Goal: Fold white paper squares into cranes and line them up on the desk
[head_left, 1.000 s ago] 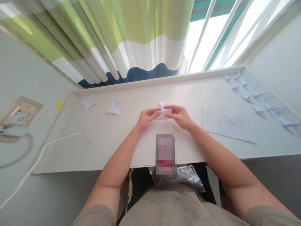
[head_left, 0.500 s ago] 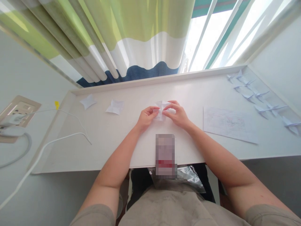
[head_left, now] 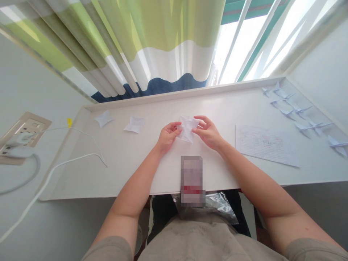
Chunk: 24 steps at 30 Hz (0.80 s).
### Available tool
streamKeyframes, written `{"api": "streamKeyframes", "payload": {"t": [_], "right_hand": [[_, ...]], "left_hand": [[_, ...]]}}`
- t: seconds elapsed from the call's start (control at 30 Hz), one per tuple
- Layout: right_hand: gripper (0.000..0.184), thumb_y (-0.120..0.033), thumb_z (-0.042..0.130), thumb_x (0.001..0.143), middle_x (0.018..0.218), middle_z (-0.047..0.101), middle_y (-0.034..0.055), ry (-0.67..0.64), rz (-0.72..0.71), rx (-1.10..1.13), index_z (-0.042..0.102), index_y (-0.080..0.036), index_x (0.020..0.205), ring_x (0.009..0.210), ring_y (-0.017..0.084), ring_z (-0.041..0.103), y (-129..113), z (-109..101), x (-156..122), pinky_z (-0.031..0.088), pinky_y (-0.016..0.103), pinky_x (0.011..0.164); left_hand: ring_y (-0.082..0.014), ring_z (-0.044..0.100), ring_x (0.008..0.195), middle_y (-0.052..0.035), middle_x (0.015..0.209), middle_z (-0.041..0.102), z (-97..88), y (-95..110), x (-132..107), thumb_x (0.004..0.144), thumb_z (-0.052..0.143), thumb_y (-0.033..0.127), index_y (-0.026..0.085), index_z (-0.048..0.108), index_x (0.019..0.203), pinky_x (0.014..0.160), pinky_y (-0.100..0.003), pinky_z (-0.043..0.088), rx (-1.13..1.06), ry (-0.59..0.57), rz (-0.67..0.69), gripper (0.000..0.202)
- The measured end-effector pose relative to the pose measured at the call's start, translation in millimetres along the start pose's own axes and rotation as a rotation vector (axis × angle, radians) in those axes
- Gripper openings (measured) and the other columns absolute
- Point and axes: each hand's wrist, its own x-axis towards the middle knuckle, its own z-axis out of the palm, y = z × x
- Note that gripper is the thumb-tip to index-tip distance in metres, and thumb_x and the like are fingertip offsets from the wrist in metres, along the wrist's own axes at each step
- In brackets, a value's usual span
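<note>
A small creased square of white paper (head_left: 187,129) is between my two hands above the desk, opened fairly flat with fold lines across it. My left hand (head_left: 169,136) pinches its left edge between thumb and fingers. At the right edge, the thumb and fingertips of my right hand (head_left: 206,132) hold the paper more loosely. Two other creased paper squares, one nearer (head_left: 134,124) and one farther left (head_left: 104,119), lie apart from my hands. Below the hands, a blurred-out rectangular object (head_left: 191,177) lies at the desk's front edge.
Several folded white paper shapes (head_left: 284,108) stand in rows along the right side of the white desk (head_left: 130,170). A printed sheet (head_left: 266,145) lies right of my right arm. A white cable (head_left: 81,156) crosses the left side. Curtains (head_left: 163,50) hang behind.
The paper has spread out flatter and wider between my hands. My right hand has shifted slightly right, its fingers more apart. The view has shifted slightly.
</note>
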Motion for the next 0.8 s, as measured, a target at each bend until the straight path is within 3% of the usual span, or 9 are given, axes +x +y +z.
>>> {"api": "streamKeyframes", "payload": {"t": [0.07, 0.17, 0.27, 0.37, 0.43, 0.5, 0.63, 0.8], "right_hand": [[0.062, -0.045, 0.109, 0.066, 0.110, 0.085, -0.0005, 0.025, 0.002, 0.046, 0.076, -0.036, 0.118, 0.098, 0.023, 0.079, -1, 0, 0, 0.065, 0.044, 0.096], [0.058, -0.053, 0.108, 0.067, 0.108, 0.087, 0.0033, -0.037, 0.019, 0.025, 0.078, -0.031, 0.112, 0.099, 0.027, 0.081, 0, 2, 0, 0.066, 0.048, 0.098], [0.065, -0.059, 0.106, 0.068, 0.107, 0.087, 0.0066, -0.044, -0.028, -0.040, 0.076, -0.029, 0.117, 0.104, 0.031, 0.082, 2, 4, 0, 0.067, 0.050, 0.097], [0.073, -0.059, 0.104, 0.073, 0.107, 0.086, 0.0039, -0.005, -0.123, -0.116, 0.067, -0.035, 0.132, 0.096, 0.028, 0.082, 3, 1, 1, 0.067, 0.044, 0.087], [0.067, -0.060, 0.101, 0.077, 0.104, 0.085, 0.0025, -0.026, -0.191, -0.218, 0.067, -0.035, 0.129, 0.087, 0.024, 0.079, 5, -2, 1, 0.065, 0.041, 0.083], [0.060, -0.061, 0.098, 0.082, 0.101, 0.084, 0.0018, -0.039, -0.255, -0.295, 0.069, -0.034, 0.127, 0.083, 0.022, 0.076, 7, -4, 1, 0.064, 0.041, 0.083], [0.066, -0.063, 0.091, 0.089, 0.101, 0.082, 0.0023, -0.002, -0.321, -0.316, 0.069, -0.039, 0.146, 0.084, 0.023, 0.075, 8, -6, 2, 0.065, 0.044, 0.084], [0.044, -0.064, 0.092, 0.087, 0.106, 0.082, 0.0057, -0.014, -0.337, -0.382, 0.087, -0.032, 0.117, 0.097, 0.025, 0.075, 5, -6, 3, 0.066, 0.044, 0.085]], "left_hand": [[-0.0153, 0.074, 0.092, -0.0011, 0.096, 0.082, 0.7, 0, 0, 0.065, 0.110, 0.044, 0.023, 0.084, 0.105, 0.092, -0.032, 0.060, -0.021, 0.040, 0.051, 0.051], [-0.0135, 0.073, 0.083, 0.0002, 0.087, 0.081, 4.4, 0, 0, 0.057, 0.112, 0.046, 0.023, 0.088, 0.099, 0.085, -0.030, 0.060, -0.037, 0.110, 0.077, 0.053], [-0.0143, 0.072, 0.080, -0.0012, 0.085, 0.082, 9.5, 2, -2, 0.054, 0.114, 0.047, 0.023, 0.091, 0.099, 0.083, -0.031, 0.061, -0.026, 0.120, 0.058, 0.056], [-0.0149, 0.072, 0.079, -0.0020, 0.085, 0.083, 12.8, 4, -5, 0.057, 0.113, 0.048, 0.023, 0.092, 0.098, 0.082, -0.032, 0.060, 0.001, 0.125, 0.062, 0.052], [-0.0153, 0.072, 0.080, -0.0024, 0.085, 0.083, 13.2, 5, -5, 0.060, 0.111, 0.050, 0.023, 0.092, 0.095, 0.082, -0.032, 0.059, 0.018, 0.124, 0.087, 0.048], [-0.0161, 0.072, 0.085, -0.0028, 0.090, 0.083, 12.4, 4, -5, 0.062, 0.110, 0.052, 0.024, 0.092, 0.092, 0.084, -0.032, 0.058, 0.022, 0.117, 0.120, 0.045], [-0.0159, 0.071, 0.090, -0.0014, 0.093, 0.080, 10.0, 3, -3, 0.065, 0.109, 0.054, 0.026, 0.092, 0.095, 0.086, -0.031, 0.057, 0.013, 0.108, 0.156, 0.044], [-0.0164, 0.072, 0.096, -0.0018, 0.097, 0.081, 9.2, 4, -4, 0.063, 0.110, 0.049, 0.028, 0.092, 0.098, 0.089, -0.031, 0.059, 0.023, 0.042, 0.157, 0.044]]}}
